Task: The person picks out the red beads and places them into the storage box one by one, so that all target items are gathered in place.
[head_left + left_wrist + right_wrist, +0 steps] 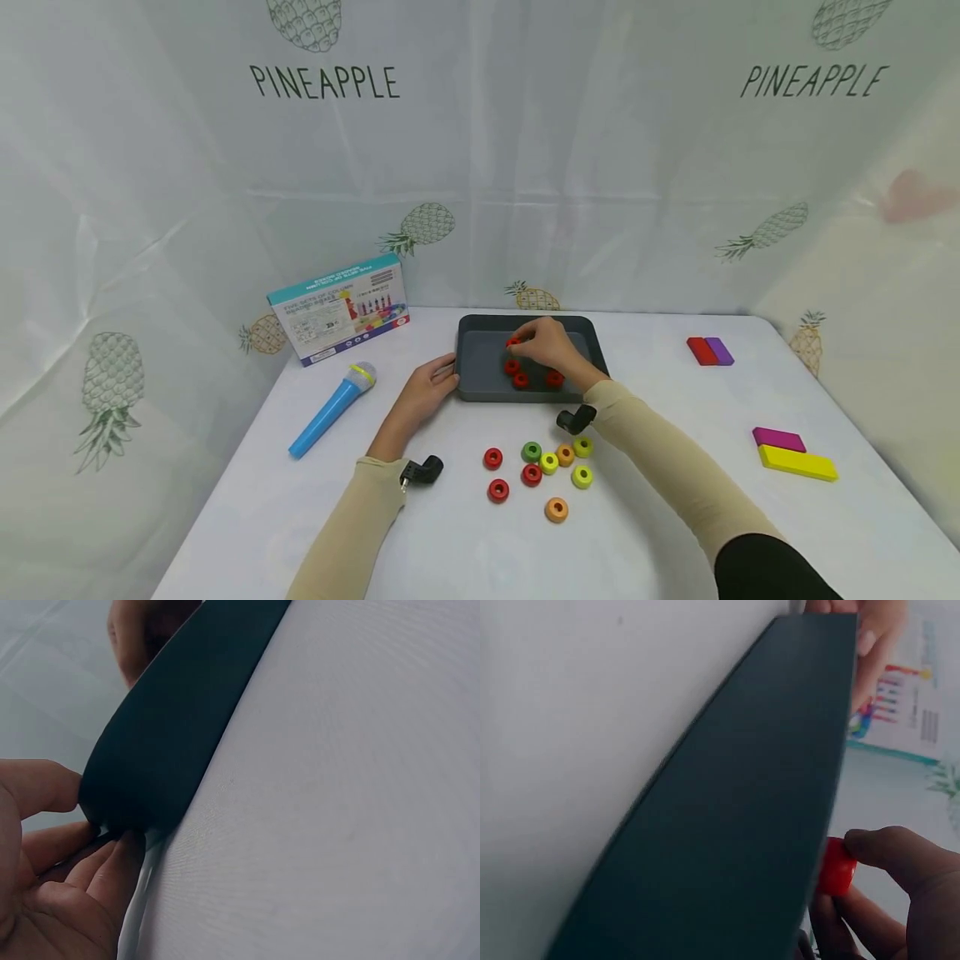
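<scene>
A dark grey tray [480, 389] sits on the white table in the head view, with three red ring beads [554, 379] lying in it. My right hand [551, 346] reaches over the tray and pinches another red bead [836, 866] between thumb and fingers, seen beyond the tray wall in the right wrist view. At the tray's left side, my left hand [426, 390] holds the edge; the left wrist view has its fingers [112, 877] curled against the tray's corner. Nearer me lie loose red beads [498, 491], a green bead [532, 452], yellow-green beads [582, 477] and orange beads [557, 510].
Left of the tray are a blue toy microphone [330, 414] and a printed cardboard box [341, 310] at the back. Toward the right edge lie red and purple blocks [702, 351], a magenta block [778, 439] and a yellow block [798, 462]. A pineapple-print curtain [570, 167] hangs behind.
</scene>
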Action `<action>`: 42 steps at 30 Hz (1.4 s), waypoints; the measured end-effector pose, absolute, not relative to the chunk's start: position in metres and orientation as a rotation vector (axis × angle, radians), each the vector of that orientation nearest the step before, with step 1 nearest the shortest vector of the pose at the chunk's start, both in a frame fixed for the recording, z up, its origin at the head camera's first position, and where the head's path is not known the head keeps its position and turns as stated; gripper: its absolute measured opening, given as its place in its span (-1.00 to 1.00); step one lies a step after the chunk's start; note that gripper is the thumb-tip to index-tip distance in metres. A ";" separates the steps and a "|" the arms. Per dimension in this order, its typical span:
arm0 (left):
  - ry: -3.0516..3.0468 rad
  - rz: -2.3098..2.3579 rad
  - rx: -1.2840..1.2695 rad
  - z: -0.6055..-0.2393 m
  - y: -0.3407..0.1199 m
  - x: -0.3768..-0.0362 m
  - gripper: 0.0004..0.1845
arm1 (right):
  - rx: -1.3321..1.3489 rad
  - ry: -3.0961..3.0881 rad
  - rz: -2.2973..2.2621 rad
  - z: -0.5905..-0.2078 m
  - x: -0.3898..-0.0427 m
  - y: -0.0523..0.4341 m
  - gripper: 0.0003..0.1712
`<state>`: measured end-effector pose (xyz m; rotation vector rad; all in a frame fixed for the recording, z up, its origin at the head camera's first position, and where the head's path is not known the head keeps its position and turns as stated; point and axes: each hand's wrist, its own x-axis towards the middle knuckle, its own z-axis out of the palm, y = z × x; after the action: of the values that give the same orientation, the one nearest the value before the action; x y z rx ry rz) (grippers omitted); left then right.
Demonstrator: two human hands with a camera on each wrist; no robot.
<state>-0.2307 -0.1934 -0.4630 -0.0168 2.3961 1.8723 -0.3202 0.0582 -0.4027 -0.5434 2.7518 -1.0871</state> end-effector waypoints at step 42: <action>2.387 1.855 -0.069 -0.457 -0.191 -0.231 -0.44 | -0.659 2.698 -1.140 -0.390 -0.291 0.074 -0.57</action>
<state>-0.2309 -0.1909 -0.4572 -0.0692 2.3867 1.8554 -0.2906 0.0743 -0.3896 -0.6592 2.6983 -1.1402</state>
